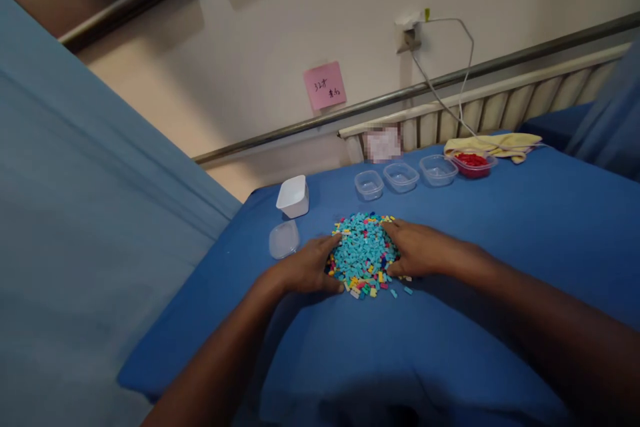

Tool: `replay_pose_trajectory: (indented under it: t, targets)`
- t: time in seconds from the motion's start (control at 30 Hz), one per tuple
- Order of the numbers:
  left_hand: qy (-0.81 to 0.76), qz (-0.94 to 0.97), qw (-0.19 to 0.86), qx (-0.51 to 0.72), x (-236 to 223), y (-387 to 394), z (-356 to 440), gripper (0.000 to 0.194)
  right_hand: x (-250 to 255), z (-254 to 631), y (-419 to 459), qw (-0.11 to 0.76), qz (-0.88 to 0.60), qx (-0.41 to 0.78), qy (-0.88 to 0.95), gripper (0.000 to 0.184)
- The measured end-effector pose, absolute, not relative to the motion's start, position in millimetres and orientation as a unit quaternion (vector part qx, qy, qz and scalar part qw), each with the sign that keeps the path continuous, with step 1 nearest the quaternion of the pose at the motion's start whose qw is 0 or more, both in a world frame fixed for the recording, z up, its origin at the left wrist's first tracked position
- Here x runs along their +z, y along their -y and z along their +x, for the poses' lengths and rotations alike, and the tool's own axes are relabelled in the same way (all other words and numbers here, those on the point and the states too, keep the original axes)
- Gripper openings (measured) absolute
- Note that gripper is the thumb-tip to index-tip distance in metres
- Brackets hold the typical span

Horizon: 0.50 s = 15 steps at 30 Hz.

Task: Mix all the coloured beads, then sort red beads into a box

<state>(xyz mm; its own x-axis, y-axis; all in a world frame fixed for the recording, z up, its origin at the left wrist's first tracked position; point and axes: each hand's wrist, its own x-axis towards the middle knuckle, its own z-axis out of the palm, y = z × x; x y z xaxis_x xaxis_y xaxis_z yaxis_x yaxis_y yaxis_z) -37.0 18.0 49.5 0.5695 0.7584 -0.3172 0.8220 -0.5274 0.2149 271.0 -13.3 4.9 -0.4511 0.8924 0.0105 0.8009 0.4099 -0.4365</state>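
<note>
the left hand (307,267) and right hand (417,250) lie flat and open on the worktop (500,267), palms turned inward, cupping the pile of beads (364,253) from either side; neither grips anything, the fingers just press against the pile's edges. the pile sits in the middle of the blue cloth, mostly turquoise with yellow, pink, red and white pieces mixed in, and a few strays lie loose at its near edge.

as for progress, it looks early: only the red tub (473,163) at the far right holds sorted pieces, while the three clear tubs (403,177) beside it appear empty. a white tub (293,197) and a clear lid (283,239) sit to the left of the pile, also without beads as far as can be seen. nearly all the pile seems unsorted.

room is good to the right and towards the person, where the cloth is bare. the left edge of the worktop runs close past the lid, so that side is tight. behind the tubs lie a yellow cloth (495,143) and a white cable (450,107).
</note>
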Motion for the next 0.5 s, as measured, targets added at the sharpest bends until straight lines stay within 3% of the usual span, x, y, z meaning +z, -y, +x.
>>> replay_pose_trajectory:
  t: [0.37, 0.5]
  targets:
    - [-0.481, 0.857, 0.186, -0.006, 37, -25, 1, 0.104, -4, 246, 8, 0.137, -0.534, 0.179, 0.815, 0.062]
    - [-0.479, 0.845, 0.236, 0.028, 33, -25, 8, 0.103, -2, 242, 5, 0.150, -0.540, 0.193, 0.805, 0.057]
